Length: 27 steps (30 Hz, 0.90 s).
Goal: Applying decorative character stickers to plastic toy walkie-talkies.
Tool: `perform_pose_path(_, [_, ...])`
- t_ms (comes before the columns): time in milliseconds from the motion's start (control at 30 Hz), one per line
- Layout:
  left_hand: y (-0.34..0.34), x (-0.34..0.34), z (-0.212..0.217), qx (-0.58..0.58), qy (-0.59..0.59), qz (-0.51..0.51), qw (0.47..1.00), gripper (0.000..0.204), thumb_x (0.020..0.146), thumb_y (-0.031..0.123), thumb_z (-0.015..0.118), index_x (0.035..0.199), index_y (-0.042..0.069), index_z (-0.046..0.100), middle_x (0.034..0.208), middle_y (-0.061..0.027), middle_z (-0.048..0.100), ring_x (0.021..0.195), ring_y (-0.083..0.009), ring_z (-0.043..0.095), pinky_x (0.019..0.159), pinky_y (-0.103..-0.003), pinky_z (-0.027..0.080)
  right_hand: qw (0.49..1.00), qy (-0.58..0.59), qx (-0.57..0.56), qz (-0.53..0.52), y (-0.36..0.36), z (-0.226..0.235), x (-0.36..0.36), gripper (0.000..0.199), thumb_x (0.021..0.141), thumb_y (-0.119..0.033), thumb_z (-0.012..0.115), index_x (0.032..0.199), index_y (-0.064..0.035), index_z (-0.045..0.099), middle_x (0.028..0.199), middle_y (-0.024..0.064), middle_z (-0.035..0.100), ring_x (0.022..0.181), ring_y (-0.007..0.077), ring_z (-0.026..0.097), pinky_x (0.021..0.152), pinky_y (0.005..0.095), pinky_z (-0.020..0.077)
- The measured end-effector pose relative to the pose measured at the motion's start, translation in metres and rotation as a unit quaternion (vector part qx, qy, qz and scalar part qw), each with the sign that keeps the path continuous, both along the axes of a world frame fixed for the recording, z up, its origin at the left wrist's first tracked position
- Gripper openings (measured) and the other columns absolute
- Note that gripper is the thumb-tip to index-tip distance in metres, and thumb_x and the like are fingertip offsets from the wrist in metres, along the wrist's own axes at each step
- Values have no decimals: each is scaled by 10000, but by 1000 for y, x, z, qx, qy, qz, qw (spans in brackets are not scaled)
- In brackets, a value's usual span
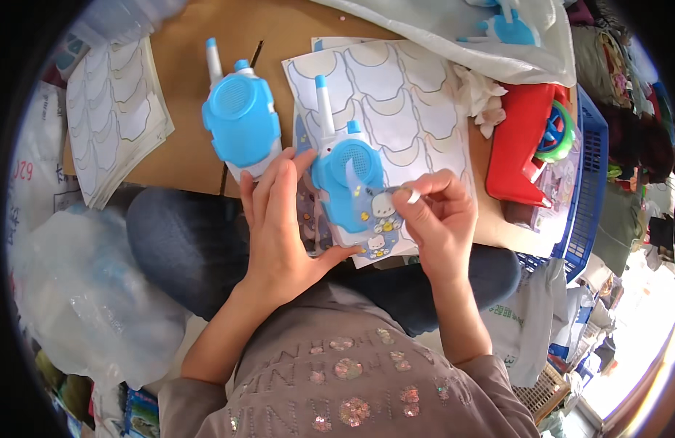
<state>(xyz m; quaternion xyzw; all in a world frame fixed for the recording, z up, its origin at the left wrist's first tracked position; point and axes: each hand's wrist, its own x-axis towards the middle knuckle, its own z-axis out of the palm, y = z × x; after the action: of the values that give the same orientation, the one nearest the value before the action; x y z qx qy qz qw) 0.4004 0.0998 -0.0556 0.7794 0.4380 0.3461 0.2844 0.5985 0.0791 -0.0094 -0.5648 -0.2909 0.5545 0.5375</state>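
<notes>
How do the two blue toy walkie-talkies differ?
The left walkie-talkie lies over brown tabletop; the right walkie-talkie is over paper sheets. A clear cartoon sticker, pinched by the right hand, overlaps the right one's lower front; the left one shows none. Both have a round grille and a white, blue-tipped antenna.

The toy walkie-talkie [341, 201] is smooth moulded plastic, more satin than glossy. The sticker [383, 208] looks like thin, partly see-through film. The white sheet [381, 73] seems matt paper; the tape dispenser [507, 171], shiny red plastic. The shirt [290, 394] is matt cloth (its sequins [354, 411] glitter), and the bag [97, 292] crinkled, glossy plastic.
</notes>
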Motion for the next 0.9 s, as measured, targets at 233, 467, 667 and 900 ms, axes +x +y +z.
perform_pose_path(233, [-3, -2, -3, -9, 11, 5, 1000, 1203, 626, 374, 885, 1476, -52, 148, 1413, -192, 472, 1395, -357, 305, 1128, -596, 40, 999, -20, 6, 26, -6, -13, -11, 111, 879, 20, 687, 947, 17, 598, 895, 58, 678, 806, 76, 645, 706, 213, 535])
perform_pose_path(467, [-2, -1, 4, 3, 59, -4, 998, 1260, 650, 384, 888, 1502, -23, 54, 1405, -239, 447, 1363, -384, 347, 1128, -579, 74, 999, -30, -4, 31, -10, -18, -13, 120, 880, 18, 683, 964, 22, 597, 883, 64, 677, 761, 72, 641, 645, 204, 530])
perform_pose_path(667, [-3, -1, 4, 2, 65, -1, 998, 1239, 651, 403, 882, 1492, -31, 82, 1405, -228, 450, 1368, -368, 339, 1129, -582, 73, 999, -17, -8, 27, -8, -20, -10, 127, 876, 9, 691, 963, 24, 600, 877, 70, 678, 762, 78, 645, 650, 207, 533])
perform_pose_path(900, [-3, -2, 4, 2, 72, 1, 997, 1216, 646, 421, 880, 1481, -33, 121, 1410, -212, 450, 1368, -354, 338, 1128, -588, 72, 999, -25, -29, 33, -3, -15, -9, 120, 869, 1, 704, 947, 31, 618, 853, 67, 680, 757, 77, 646, 646, 205, 530])
